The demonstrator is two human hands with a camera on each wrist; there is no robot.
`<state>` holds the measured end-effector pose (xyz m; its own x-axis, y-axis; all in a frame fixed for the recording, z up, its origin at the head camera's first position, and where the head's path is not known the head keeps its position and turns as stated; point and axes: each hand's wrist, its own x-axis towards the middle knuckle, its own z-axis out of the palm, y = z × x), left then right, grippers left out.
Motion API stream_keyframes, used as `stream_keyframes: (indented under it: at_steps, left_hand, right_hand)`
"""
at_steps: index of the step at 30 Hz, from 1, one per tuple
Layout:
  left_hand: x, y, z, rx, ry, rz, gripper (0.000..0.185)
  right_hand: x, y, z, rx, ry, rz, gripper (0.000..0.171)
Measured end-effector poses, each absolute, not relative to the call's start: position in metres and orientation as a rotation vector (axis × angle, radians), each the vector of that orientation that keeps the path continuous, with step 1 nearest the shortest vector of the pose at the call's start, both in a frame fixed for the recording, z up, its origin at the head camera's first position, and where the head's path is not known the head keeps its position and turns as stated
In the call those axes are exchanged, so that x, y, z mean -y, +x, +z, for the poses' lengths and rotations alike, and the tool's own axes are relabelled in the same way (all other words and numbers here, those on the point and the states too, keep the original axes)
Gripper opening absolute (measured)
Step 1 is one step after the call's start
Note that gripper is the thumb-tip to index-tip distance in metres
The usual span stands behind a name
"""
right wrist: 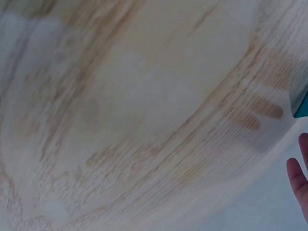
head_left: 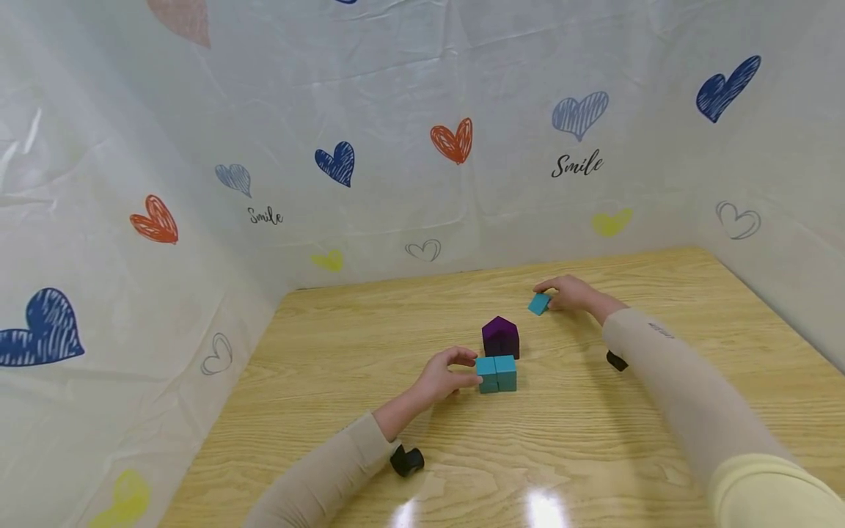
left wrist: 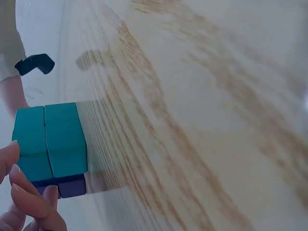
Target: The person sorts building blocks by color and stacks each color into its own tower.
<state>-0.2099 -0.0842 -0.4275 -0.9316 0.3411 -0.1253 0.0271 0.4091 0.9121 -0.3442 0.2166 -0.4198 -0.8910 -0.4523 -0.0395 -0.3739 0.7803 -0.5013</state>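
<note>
The small teal block [head_left: 538, 303] is pinched by the right hand [head_left: 573, 293] at the desk's [head_left: 594, 440] far side; the paired teal blocks [head_left: 497, 373], near the purple house block [head_left: 500, 337], are gripped by the left hand [head_left: 444, 376].

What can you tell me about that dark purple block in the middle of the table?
The purple block is shaped like a little house: a square body with a peaked top, matte and dark, apparently painted wood. It stands upright on the wooden table, just behind two teal cubes set side by side; in the left wrist view it sits right against them. The left hand is at the teal cubes, not on the purple block. The right hand is farther back, holding a small teal piece.
</note>
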Motion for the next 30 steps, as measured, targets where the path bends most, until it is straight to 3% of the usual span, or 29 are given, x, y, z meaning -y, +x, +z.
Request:
stream_keyframes:
  at_steps: [12, 30]
  left_hand:
    - [0.0849, -0.2098, -0.4284, -2.353, 0.322, 1.562, 0.033]
    - [0.0872, -0.2072, -0.4274, -2.344, 0.356, 1.586, 0.031]
  right_hand:
    - [-0.2145, -0.3455, -0.4227, -2.851, -0.668, -0.732, 0.034]
    - [-0.2159, -0.3406, -0.4267, -2.894, -0.655, -0.750, 0.036]
